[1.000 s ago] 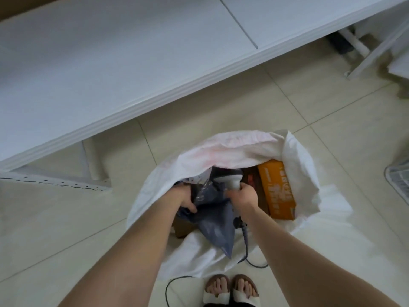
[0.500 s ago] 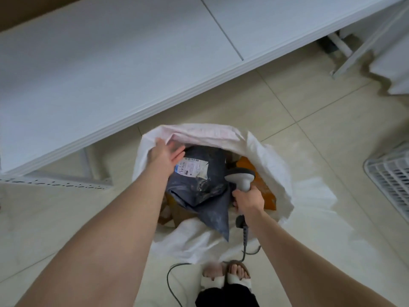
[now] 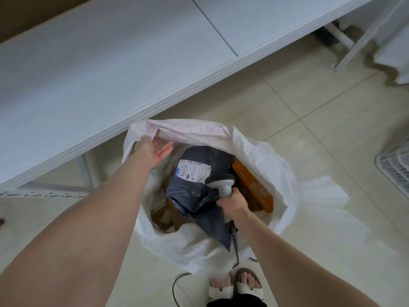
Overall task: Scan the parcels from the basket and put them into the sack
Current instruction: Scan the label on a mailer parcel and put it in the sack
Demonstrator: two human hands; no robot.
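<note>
A pair of feet in white sandals (image 3: 235, 289) stands at the near edge, beside a black cable (image 3: 235, 244) that runs up to the right hand (image 3: 232, 204). That hand's fingers are curled tight round the handle of a grey handheld scanner (image 3: 222, 185). The forearm reaches forward and down, and the scanner head points away, over the parcel.

The dark blue-grey plastic mailer parcel (image 3: 194, 196) lies inside the open white woven sack (image 3: 265, 156). Its long axis runs near to far, its near corner drapes over the sack's near rim, and its white label faces up at the far end. An orange cardboard box (image 3: 254, 187) lies just right of it.

The left hand (image 3: 152, 151) holds nothing. Its fingers are straight and slightly apart, the palm is turned inward, and it lies against the sack's far-left rim.

Beyond stands a white table (image 3: 110, 63), and a white slatted plastic basket (image 3: 396, 167) sits at the right edge.
</note>
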